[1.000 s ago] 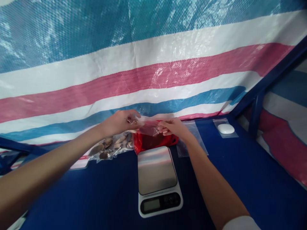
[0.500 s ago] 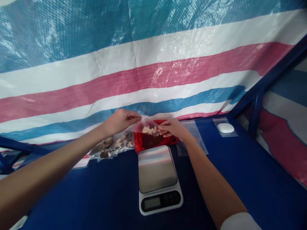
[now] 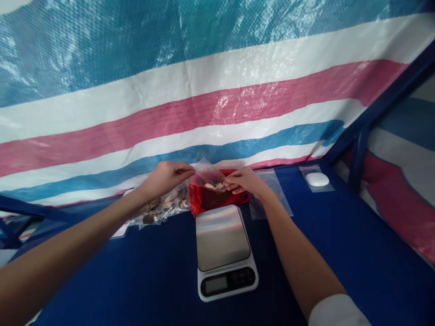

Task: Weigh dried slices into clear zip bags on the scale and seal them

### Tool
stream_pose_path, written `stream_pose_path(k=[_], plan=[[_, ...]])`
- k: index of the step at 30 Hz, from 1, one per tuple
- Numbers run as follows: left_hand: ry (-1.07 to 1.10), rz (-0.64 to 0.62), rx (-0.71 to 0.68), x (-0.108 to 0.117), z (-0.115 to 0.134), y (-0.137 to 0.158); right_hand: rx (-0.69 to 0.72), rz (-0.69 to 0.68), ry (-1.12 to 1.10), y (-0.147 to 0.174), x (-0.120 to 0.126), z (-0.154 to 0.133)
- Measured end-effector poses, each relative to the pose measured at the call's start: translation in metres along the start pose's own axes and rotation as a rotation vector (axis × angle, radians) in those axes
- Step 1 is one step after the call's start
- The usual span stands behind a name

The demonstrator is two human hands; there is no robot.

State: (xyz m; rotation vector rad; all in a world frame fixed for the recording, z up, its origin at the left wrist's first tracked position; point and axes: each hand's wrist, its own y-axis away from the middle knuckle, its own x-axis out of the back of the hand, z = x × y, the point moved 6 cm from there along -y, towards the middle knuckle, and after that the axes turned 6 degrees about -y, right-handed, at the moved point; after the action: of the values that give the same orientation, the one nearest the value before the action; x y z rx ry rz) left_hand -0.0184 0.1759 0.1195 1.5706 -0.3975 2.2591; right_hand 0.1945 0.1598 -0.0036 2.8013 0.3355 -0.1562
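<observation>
A clear plastic bag [image 3: 208, 174] with pale dried slices in it hangs between my two hands, over a red plastic bag [image 3: 197, 199]. My left hand [image 3: 170, 175] pinches the clear bag's upper left edge, fingers pressed together. At the bag's right side, my right hand [image 3: 245, 183] grips it with thumb and fingers. The red bag lies open behind a kitchen scale [image 3: 222, 240] with a metal plate and a dark display. Brown-edged dried slices fill clear bags [image 3: 170, 203] left of the red bag, partly under my left forearm.
On the right, a flat clear zip bag [image 3: 277, 190] lies beside my right wrist. Farther right, a white rounded object [image 3: 317, 179] rests on another small clear bag. Striped plastic sheeting [image 3: 210, 104] rises behind the blue table [image 3: 152, 280], with a blue frame post [image 3: 360, 158] at right.
My left hand has shifted slightly left and down. The clear bag's top now stands up wider between my hands, and its slices sit slightly lower. My right hand has barely moved.
</observation>
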Motion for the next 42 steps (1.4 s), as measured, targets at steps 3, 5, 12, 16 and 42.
stream_pose_path(k=[3,5,12,16,42], plan=[[0.006,0.050,0.009,0.006,0.001,-0.001,-0.025,0.003,-0.061,0.004,-0.001,-0.003],[0.012,0.068,0.006,0.008,0.001,-0.002,-0.022,-0.016,-0.095,0.006,-0.002,-0.006],[0.034,0.058,-0.007,0.004,0.005,-0.004,-0.007,-0.025,-0.013,0.003,-0.004,-0.003],[0.050,0.067,0.000,0.005,0.005,-0.003,0.003,-0.015,-0.013,0.002,-0.002,-0.001],[0.148,0.182,0.054,0.012,-0.011,0.006,0.088,-0.137,-0.027,-0.004,-0.016,0.000]])
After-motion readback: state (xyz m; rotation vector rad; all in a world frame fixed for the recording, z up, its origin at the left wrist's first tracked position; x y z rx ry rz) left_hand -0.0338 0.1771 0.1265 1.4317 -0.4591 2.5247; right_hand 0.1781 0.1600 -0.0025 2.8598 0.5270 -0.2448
